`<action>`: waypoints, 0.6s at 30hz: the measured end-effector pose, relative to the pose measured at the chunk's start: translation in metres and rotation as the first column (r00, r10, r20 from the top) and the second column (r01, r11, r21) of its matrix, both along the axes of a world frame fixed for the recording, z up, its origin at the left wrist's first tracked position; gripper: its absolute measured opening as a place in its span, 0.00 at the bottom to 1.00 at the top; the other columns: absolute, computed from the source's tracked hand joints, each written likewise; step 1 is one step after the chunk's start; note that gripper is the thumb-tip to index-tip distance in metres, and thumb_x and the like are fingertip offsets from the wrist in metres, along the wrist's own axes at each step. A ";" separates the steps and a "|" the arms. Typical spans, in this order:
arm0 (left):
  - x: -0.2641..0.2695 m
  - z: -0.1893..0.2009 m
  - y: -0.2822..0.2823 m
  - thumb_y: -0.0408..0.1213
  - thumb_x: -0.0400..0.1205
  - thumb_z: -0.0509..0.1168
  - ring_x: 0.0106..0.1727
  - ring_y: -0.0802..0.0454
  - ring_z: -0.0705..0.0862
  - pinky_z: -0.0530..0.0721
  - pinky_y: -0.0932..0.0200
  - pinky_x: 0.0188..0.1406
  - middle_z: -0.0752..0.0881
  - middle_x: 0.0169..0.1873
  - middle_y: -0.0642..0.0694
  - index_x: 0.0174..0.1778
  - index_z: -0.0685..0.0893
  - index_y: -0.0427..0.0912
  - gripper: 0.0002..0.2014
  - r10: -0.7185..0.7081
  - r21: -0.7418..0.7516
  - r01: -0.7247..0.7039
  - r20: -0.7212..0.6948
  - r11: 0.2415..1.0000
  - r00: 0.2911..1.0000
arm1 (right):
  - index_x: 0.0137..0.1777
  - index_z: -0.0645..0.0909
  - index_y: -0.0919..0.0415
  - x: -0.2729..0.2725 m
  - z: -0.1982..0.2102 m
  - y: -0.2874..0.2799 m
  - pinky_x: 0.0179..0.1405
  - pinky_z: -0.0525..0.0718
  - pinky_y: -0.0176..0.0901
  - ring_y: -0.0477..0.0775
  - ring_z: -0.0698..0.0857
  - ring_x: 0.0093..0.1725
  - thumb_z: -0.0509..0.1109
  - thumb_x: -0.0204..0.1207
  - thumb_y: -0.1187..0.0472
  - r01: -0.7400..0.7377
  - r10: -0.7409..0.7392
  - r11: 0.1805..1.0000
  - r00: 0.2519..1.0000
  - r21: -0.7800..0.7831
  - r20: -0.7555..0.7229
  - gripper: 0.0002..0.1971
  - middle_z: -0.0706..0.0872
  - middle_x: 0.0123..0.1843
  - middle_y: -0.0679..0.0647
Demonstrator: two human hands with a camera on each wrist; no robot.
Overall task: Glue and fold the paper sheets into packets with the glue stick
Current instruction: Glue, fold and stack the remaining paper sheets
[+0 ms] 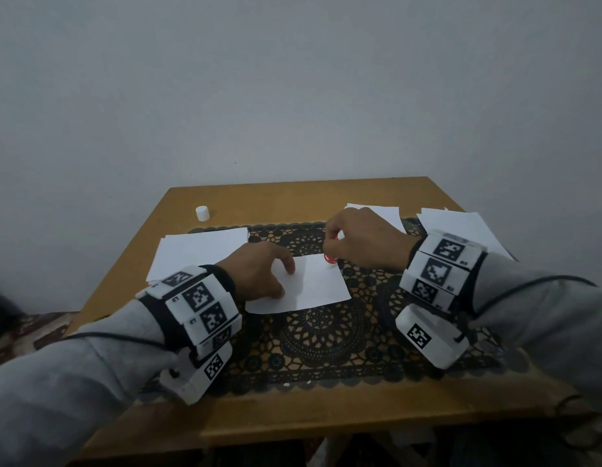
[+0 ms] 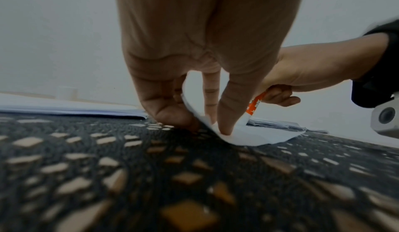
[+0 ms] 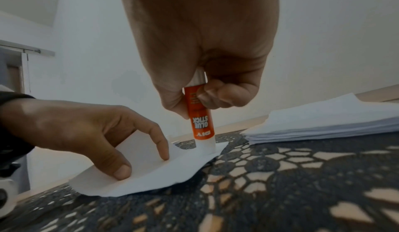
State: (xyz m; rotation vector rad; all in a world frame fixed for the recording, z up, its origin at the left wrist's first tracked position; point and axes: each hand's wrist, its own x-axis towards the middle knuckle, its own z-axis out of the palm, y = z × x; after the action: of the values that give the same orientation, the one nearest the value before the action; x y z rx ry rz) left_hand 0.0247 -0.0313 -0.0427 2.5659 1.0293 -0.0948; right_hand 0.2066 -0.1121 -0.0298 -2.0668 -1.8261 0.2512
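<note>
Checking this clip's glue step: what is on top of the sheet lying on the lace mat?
On the paper sheet the left hand presses with fingertips and thumb; the right hand holds the glue stick tip-down at its far corner. Any glue under the tip is hidden.

At the centre of the frame the right hand grips an orange glue stick upright, its white tip touching the far corner of a white paper sheet. From the left, the left hand presses thumb and forefinger on that sheet. The sheet lies on a dark lace mat. A paper stack sits at the right.
</note>
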 end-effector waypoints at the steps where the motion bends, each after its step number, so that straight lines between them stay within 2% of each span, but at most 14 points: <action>1: 0.000 0.000 0.000 0.37 0.75 0.75 0.70 0.48 0.74 0.74 0.56 0.64 0.75 0.72 0.49 0.61 0.82 0.53 0.19 -0.001 0.004 0.001 -0.001 1.000 1.000 | 0.40 0.88 0.61 -0.001 0.001 -0.001 0.29 0.72 0.36 0.44 0.78 0.30 0.70 0.76 0.57 -0.008 0.008 1.000 1.000 -0.006 0.004 0.10 0.89 0.45 0.53; 4: 0.000 0.000 -0.001 0.38 0.74 0.75 0.69 0.48 0.74 0.74 0.56 0.63 0.76 0.71 0.49 0.61 0.82 0.52 0.19 -0.011 0.030 0.011 0.003 1.000 1.000 | 0.39 0.88 0.61 -0.003 0.004 -0.009 0.27 0.72 0.37 0.45 0.78 0.28 0.71 0.75 0.56 -0.021 0.021 0.999 1.000 -0.035 0.004 0.10 0.90 0.43 0.53; 7: 0.001 -0.001 -0.001 0.38 0.74 0.75 0.66 0.48 0.74 0.73 0.59 0.56 0.78 0.69 0.48 0.61 0.83 0.52 0.19 -0.012 0.050 0.011 0.014 0.999 1.000 | 0.39 0.88 0.60 -0.005 0.006 -0.018 0.29 0.78 0.41 0.49 0.82 0.32 0.71 0.75 0.56 -0.034 0.033 0.997 0.999 -0.068 -0.015 0.09 0.89 0.44 0.53; 10: 0.000 -0.001 -0.002 0.41 0.73 0.76 0.63 0.47 0.72 0.71 0.58 0.51 0.75 0.63 0.46 0.60 0.82 0.57 0.19 -0.003 0.077 0.004 -0.012 0.997 1.000 | 0.38 0.88 0.59 -0.006 0.006 -0.027 0.38 0.84 0.49 0.54 0.86 0.39 0.71 0.74 0.56 -0.055 0.054 0.995 0.998 -0.078 -0.018 0.09 0.89 0.43 0.51; 13: 0.000 0.000 -0.008 0.45 0.73 0.75 0.67 0.42 0.66 0.73 0.50 0.62 0.67 0.59 0.46 0.60 0.82 0.61 0.19 0.031 0.161 -0.023 -0.046 0.987 0.998 | 0.35 0.88 0.56 -0.005 0.007 -0.037 0.40 0.83 0.49 0.50 0.84 0.37 0.71 0.74 0.56 -0.092 0.089 0.992 0.996 -0.090 -0.029 0.09 0.89 0.40 0.48; 15: 0.001 0.002 -0.014 0.46 0.74 0.74 0.71 0.40 0.61 0.69 0.44 0.68 0.66 0.65 0.44 0.60 0.82 0.62 0.18 0.030 0.246 -0.012 -0.069 0.969 0.997 | 0.36 0.88 0.56 -0.004 0.007 -0.041 0.41 0.83 0.47 0.47 0.84 0.38 0.71 0.74 0.56 -0.106 0.102 0.990 0.994 -0.098 -0.045 0.09 0.89 0.41 0.48; 18: 0.003 0.004 -0.018 0.45 0.76 0.72 0.72 0.40 0.60 0.66 0.43 0.69 0.66 0.68 0.44 0.61 0.82 0.61 0.18 0.016 0.281 0.013 -0.099 0.960 0.995 | 0.42 0.91 0.58 -0.001 0.010 -0.048 0.47 0.85 0.46 0.46 0.85 0.43 0.70 0.77 0.55 -0.109 0.103 0.984 0.993 -0.143 -0.051 0.10 0.90 0.47 0.47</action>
State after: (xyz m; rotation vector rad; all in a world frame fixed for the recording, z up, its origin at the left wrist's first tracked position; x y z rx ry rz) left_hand 0.0272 -0.0493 -0.0387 2.8410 1.1556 -0.0833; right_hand 0.2051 -0.1601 -0.0195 -2.0438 -1.9462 0.4682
